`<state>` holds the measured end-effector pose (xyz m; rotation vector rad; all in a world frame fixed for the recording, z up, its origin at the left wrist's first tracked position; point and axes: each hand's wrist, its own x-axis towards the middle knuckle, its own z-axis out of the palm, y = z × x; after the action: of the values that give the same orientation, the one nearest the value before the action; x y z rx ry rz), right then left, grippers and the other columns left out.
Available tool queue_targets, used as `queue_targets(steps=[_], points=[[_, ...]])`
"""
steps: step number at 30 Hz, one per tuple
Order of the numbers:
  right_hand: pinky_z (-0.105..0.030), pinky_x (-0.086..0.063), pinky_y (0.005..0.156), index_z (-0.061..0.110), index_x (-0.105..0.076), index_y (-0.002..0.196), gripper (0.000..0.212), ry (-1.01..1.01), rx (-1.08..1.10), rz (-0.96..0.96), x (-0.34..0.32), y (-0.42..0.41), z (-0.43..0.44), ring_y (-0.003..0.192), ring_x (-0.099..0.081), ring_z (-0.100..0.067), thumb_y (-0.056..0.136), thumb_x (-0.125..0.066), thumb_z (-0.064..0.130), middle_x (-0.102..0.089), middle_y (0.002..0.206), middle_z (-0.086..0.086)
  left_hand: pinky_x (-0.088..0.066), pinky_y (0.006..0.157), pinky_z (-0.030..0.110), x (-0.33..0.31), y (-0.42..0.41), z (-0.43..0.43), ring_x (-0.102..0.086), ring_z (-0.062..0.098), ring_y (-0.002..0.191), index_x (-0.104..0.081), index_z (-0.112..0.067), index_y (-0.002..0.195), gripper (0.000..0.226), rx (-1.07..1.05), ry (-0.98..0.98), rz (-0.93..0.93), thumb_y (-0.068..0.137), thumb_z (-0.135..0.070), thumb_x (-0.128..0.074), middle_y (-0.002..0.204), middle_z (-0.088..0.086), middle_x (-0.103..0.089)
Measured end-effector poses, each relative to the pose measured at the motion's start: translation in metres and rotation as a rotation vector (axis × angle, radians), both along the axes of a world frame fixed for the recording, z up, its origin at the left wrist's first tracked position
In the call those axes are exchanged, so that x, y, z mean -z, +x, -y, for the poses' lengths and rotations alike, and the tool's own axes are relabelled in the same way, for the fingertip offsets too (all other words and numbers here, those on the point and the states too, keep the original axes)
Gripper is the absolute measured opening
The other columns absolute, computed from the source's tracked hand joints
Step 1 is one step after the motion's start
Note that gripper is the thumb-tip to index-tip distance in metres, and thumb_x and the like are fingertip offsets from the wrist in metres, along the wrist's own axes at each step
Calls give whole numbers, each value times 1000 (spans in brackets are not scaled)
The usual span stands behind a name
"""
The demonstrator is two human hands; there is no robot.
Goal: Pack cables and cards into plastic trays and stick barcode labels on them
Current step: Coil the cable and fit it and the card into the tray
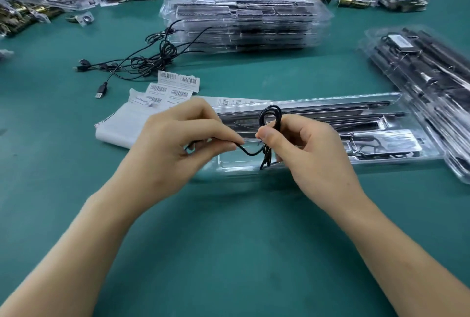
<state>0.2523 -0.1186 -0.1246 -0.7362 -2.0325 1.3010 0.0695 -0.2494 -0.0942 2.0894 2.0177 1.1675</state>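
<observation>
- One teal worktop (229,240) carries everything, and both forearms reach in over its near edge.
- Two stacks of filled clear trays stand behind the work. The back stack (241,24) lies crosswise and the right stack (432,87) runs away at an angle. Both are well apart from the hands.
- The open tray (381,162) lies just beyond the hands, its long axis running left to right across the worktop. Its right part already holds long dark pieces and a coiled lead. The pocket at its left end, right under the hands, looks bare, though blur makes that hard to tell.
- The barcode labels (178,85) sit beyond the left hand, near the tray's left end, with loose cables (152,59) tangled farther back.
- The left hand (175,146) has its fingers curled, pinching the free tail of the cable and drawing it out sideways.
- The right hand (315,153) pinches the gathered loops between thumb and fingers, with the bundle standing upright.
- The cable (269,115) hangs between the two hands, above the tray's left end and not touching it.
- To my eye the winding is nearly finished, and the bundle then goes straight down. The right hand is the nearer one to set it in, and the upright bundle would have to tip flat to fit that pocket.
</observation>
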Motion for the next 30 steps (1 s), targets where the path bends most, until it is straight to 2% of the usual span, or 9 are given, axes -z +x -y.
queue_targets(steps=[3, 6, 7, 9, 12, 15, 18, 24, 30], points=[[-13, -39, 62, 23, -72, 82, 22, 82, -1, 16, 0, 0, 1, 71, -54, -8, 96, -68, 40, -62, 74, 7, -41, 66, 21, 6, 11, -5, -53, 12, 71, -80, -26, 100, 11, -22, 41, 47, 90, -26, -76, 82, -2, -59], [-18, -46, 68, 25, -73, 85, 20, 86, -9, 22, 1, -2, 2, 85, -60, -11, 96, -67, 40, -62, 84, 8, -44, 62, 21, 13, 19, -7, -60, 12, 70, -79, -31, 89, 5, -119, 61, 203, 85, -33, -82, 76, -9, -66], [-23, -49, 66, 28, -73, 85, 18, 68, -20, 20, 1, -2, 2, 84, -60, -10, 96, -66, 41, -64, 83, 11, -45, 59, 19, 16, 20, -7, -61, 9, 67, -77, -31, 84, 8, -155, 59, 273, 82, -35, -84, 74, -10, -68], [-23, -48, 61, 32, -72, 83, 18, 43, -51, 8, 1, -3, 4, 73, -60, -8, 97, -65, 41, -66, 77, 14, -42, 56, 15, 22, 23, -9, -58, 4, 61, -73, -29, 78, 14, -184, 31, 397, 80, -36, -86, 73, -12, -71], [-27, -49, 59, 29, -73, 84, 21, 25, -100, 5, 0, -3, 4, 67, -63, -10, 99, -64, 40, -73, 78, 7, -41, 57, 14, 26, 26, -11, -55, 2, 59, -74, -27, 77, 14, -190, -9, 469, 81, -30, -87, 71, -13, -72], [-13, -44, 56, 29, -74, 85, 18, -29, -125, -16, 0, -3, 3, 61, -62, -4, 99, -65, 35, -75, 79, 8, -47, 57, 21, 28, 27, -12, -58, 5, 60, -76, -28, 79, 10, -199, -15, 555, 82, -29, -86, 74, -11, -74], [-10, -46, 57, 25, -75, 89, 15, -80, -167, -33, 0, -2, 2, 59, -62, -1, 99, -64, 29, -76, 80, 7, -48, 59, 19, 28, 31, -12, -61, 6, 60, -77, -29, 79, 10, -197, -5, 623, 81, -27, -87, 75, -10, -75], [-22, -54, 68, 21, -74, 98, 17, -100, -279, 10, 0, 2, -5, 67, -66, -10, 104, -58, 20, -74, 80, 11, -39, 59, 9, 26, 31, -11, -58, 1, 62, -77, -35, 78, 14, -179, 22, 537, 80, -24, -86, 74, -16, -74], [-27, -55, 61, 24, -76, 95, 16, -163, -192, -34, 7, 0, -9, 61, -67, -16, 94, -64, 36, -72, 72, -4, -40, 61, 24, 27, 29, -12, -55, 20, 66, -81, -28, 86, 4, -106, -9, 282, 86, -25, -83, 80, -7, -67]])
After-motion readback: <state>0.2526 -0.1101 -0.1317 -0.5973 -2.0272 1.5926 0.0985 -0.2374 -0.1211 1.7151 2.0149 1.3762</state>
